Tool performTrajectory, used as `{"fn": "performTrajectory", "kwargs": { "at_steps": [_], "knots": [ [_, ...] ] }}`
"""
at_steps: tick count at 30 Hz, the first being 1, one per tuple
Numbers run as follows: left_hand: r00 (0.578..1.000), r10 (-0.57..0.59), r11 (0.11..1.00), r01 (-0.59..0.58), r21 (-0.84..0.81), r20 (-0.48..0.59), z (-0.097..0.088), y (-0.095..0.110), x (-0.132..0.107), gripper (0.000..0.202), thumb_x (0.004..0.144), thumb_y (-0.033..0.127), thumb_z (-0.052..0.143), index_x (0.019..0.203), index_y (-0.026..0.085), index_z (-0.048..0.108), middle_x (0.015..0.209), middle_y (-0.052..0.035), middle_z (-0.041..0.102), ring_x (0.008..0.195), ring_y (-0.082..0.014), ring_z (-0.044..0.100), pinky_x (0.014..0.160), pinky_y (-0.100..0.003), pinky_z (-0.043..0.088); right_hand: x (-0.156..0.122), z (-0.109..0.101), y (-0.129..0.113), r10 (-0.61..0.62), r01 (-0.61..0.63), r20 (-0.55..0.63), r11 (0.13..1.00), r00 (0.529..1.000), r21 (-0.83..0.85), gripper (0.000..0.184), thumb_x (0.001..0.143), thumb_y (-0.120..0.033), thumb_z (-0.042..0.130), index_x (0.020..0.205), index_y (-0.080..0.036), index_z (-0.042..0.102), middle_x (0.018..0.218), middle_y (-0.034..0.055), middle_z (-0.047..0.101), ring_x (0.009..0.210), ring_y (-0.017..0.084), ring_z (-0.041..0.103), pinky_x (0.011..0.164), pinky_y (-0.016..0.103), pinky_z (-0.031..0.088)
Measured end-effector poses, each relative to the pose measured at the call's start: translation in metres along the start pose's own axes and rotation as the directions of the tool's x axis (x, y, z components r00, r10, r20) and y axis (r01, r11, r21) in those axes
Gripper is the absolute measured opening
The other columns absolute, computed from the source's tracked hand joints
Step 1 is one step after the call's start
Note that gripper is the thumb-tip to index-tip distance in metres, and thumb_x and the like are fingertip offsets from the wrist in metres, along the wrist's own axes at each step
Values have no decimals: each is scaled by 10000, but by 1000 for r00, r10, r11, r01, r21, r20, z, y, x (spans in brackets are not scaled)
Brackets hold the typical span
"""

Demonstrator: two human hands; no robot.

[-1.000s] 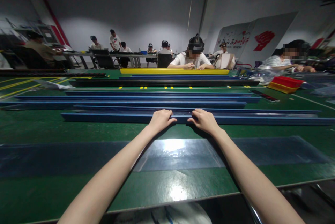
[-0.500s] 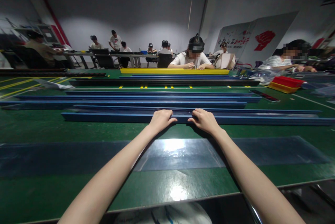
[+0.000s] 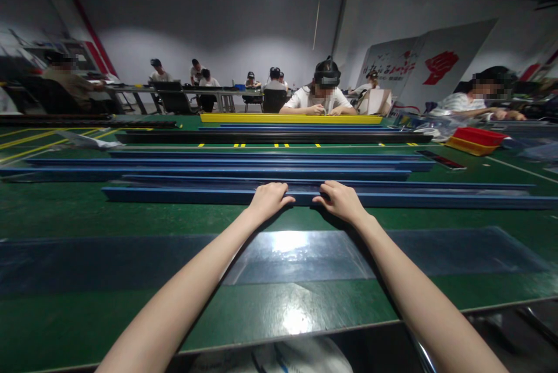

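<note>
A long blue channel strip (image 3: pixel 174 194) lies crosswise on the green table. Both of my hands are closed over its near edge, around the strip's middle, thumbs on the near side and fingers reaching over the top. My left hand (image 3: pixel 270 198) grips it a short way left of my right hand (image 3: pixel 339 200), and the thumbs point toward each other across a small gap. The fingertips are hidden inside the channel. Between my forearms and beyond them, a clear plastic sheet (image 3: pixel 300 257) lies flat on the table, nearer to me than the strip.
Behind the held strip lie more blue strips (image 3: pixel 218 173), a black strip (image 3: pixel 279 137) and a yellow strip (image 3: pixel 292 119). At the right are a phone (image 3: pixel 442 159) and a red bin (image 3: pixel 477 139). A co-worker (image 3: pixel 320 91) sits across the table.
My hands and the blue channel strip keep the same place. In the far background, a standing person has shifted slightly to the right.
</note>
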State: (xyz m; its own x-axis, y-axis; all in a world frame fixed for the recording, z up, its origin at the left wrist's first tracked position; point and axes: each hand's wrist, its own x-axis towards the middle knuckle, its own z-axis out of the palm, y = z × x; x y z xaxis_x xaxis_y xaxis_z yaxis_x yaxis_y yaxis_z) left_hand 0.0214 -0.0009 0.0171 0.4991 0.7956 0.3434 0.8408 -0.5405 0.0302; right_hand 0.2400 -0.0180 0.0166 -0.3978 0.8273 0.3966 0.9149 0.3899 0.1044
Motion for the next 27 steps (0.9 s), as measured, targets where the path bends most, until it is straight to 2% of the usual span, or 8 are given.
{"fn": "performTrajectory", "kwargs": {
  "at_steps": [27],
  "knots": [
    [999, 21, 999, -22, 34, 38, -1, 0, 1, 299, 840, 463, 473, 876, 178, 555, 897, -56, 655, 852, -213, 608, 633, -261, 412, -1, 1, 1, -20, 20, -36, 1000, 999, -4, 279, 844, -430, 469, 735, -184, 542, 799, 43, 604, 753, 163, 547, 550, 242, 278]
  ]
}}
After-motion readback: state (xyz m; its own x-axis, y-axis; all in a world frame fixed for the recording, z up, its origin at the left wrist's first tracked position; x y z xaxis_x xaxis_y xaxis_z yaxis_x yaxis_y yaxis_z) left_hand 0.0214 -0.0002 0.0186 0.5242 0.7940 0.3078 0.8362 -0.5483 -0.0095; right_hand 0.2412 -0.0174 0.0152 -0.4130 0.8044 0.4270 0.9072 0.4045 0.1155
